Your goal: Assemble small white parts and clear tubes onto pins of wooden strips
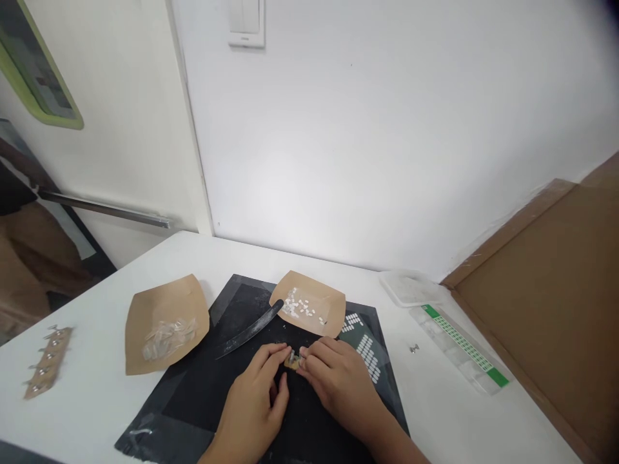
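Note:
My left hand and my right hand meet over a black mat. Between their fingertips is a small yellowish piece with clear, shiny parts on it. The right fingers pinch its right side. The left thumb is apart from the left index finger, whose tip touches the piece's left side. Just beyond the hands, a brown paper tray holds small white pieces. A curved dark tool lies left of that tray. White oval stickers on a dark sheet are beside my right hand.
Another paper tray with clear plastic pieces stands left. A brown strip with metal parts is at the far left. A green-and-white strip, clear container and small metal part lie right. A person stands beyond the table.

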The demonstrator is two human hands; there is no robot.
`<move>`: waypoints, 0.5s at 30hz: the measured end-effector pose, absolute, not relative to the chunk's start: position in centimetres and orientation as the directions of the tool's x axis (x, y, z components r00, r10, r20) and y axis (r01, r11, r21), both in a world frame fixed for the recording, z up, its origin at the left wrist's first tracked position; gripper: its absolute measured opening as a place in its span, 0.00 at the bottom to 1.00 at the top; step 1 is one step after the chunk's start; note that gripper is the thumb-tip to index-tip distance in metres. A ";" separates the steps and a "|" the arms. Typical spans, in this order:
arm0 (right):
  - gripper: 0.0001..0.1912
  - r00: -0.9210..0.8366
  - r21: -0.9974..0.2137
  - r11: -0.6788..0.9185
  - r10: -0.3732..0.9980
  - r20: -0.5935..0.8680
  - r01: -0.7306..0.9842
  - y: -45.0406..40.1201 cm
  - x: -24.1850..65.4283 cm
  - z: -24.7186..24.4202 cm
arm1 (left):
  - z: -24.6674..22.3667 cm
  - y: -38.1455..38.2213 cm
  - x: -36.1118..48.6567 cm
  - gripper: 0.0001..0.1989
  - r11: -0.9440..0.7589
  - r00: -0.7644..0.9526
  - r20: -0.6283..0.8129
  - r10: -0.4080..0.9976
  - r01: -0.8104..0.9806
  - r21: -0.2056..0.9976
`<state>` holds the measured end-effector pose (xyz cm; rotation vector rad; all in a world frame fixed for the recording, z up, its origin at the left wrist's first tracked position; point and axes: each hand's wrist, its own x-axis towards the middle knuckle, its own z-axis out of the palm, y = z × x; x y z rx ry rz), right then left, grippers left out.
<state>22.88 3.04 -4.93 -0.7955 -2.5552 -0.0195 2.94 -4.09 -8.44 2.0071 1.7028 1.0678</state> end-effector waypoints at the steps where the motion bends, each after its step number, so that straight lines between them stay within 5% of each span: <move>1: 0.06 -0.725 -0.113 0.834 0.530 0.440 0.540 3.0 22.9 -5.0 | -8.4 -4.1 2.9 0.18 -0.250 0.021 0.340 0.940 0.721 0.646; 8: 0.05 -0.706 -0.174 0.841 0.527 0.473 0.512 3.2 23.1 -5.1 | -8.2 -4.5 3.1 0.18 -0.241 -0.014 0.363 0.932 0.725 0.645; 15: 0.04 -0.682 -0.245 0.834 0.547 0.485 0.495 3.3 23.1 -4.7 | -3.8 -5.5 -4.0 0.14 -0.092 -0.252 0.602 0.758 0.871 0.482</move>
